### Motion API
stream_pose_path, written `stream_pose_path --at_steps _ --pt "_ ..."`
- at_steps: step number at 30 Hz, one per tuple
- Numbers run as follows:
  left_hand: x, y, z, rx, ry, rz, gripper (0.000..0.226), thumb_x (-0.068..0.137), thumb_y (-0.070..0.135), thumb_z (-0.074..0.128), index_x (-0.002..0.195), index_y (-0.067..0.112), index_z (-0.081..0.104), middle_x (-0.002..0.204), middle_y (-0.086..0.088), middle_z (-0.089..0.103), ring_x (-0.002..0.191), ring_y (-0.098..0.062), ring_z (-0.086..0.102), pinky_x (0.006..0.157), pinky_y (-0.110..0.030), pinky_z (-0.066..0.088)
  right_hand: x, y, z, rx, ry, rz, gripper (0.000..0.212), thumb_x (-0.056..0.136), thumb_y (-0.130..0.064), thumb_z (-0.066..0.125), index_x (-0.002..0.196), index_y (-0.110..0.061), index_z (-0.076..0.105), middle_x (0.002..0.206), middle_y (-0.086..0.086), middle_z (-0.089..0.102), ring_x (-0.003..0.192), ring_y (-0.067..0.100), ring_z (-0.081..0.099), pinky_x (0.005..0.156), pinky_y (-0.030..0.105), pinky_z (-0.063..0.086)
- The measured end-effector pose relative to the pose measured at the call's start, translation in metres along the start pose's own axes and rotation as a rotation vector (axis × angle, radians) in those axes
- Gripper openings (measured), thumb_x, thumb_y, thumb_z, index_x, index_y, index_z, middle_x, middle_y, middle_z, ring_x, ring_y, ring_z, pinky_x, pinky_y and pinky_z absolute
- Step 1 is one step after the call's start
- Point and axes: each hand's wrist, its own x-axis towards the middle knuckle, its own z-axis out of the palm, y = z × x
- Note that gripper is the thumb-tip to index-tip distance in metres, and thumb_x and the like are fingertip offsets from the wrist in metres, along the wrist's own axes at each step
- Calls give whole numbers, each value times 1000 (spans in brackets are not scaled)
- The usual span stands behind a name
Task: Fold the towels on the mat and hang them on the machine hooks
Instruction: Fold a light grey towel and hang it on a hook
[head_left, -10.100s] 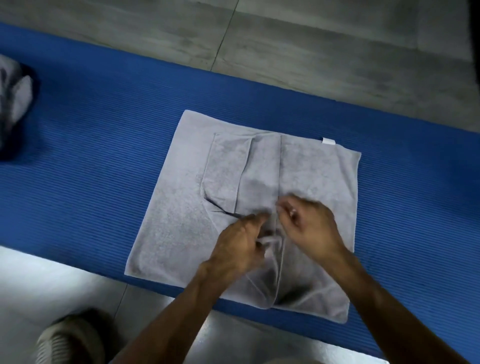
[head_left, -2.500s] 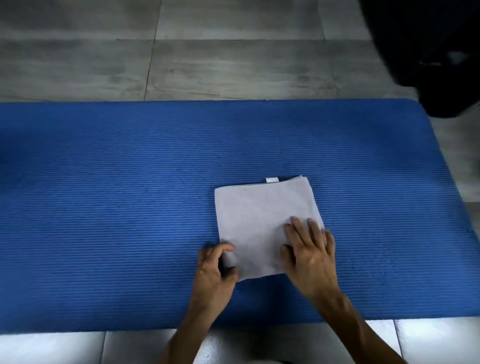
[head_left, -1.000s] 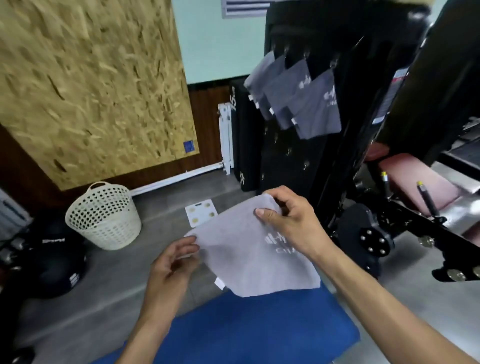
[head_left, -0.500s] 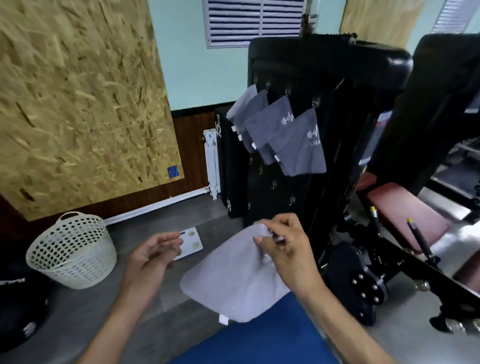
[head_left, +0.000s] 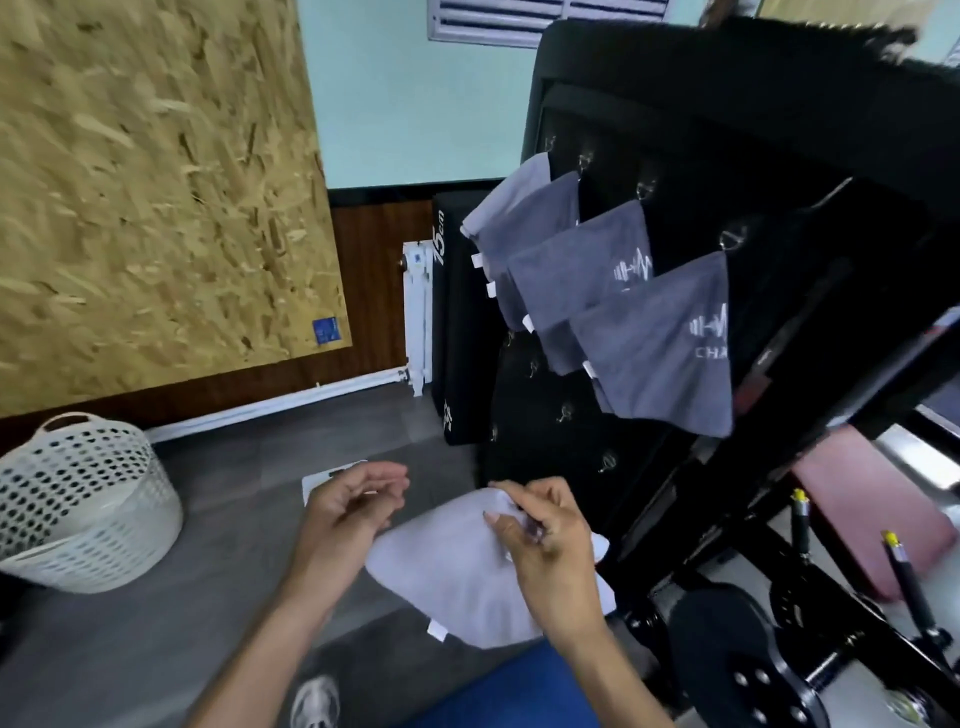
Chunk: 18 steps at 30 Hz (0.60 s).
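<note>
Four grey towels (head_left: 654, 353) already hang in an overlapping diagonal row on the black gym machine (head_left: 779, 130), each caught by a top corner so that it drapes flat against the panel with its white tag on the left edge. More small metal hooks (head_left: 647, 188) show bare on the panel above and below that row, which leaves room for the next one. The folded pale grey towel (head_left: 457, 577) is off the blue mat (head_left: 519, 696) and held low in front of the machine, hanging slack from the right hand (head_left: 545, 551). That hand pinches the towel's upper corner between thumb and curled fingers, probably to find or open the loop or edge that must go over a hook; the exact point of grip is hidden behind the knuckles. The left hand (head_left: 348, 512) is just beside the towel, not touching it, fingers loosely curled and slightly apart, seemingly ready to steady the cloth. A white laundry basket (head_left: 78, 499) stands well apart on the floor.
</note>
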Motion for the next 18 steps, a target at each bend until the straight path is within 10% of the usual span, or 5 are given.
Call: stream_pose_path --at_steps 14,18 --pt "369 -64 -21 234 -328 38 31 89 10 63 106 36 66 95 12 71 92 -4 65 81 -15 49 263 110 150 34 120 234 30 86 -6 70 104 -29 75 98 -6 66 95 15 66 81 30 56" --pt "443 -83 3 297 -655 12 42 77 38 73 116 46 60 109 19 65 104 3 59 89 -20 49 336 155 163 91 167 291 27 86 2 67 105 -15 73 104 -5 69 99 12 67 83 26 54"
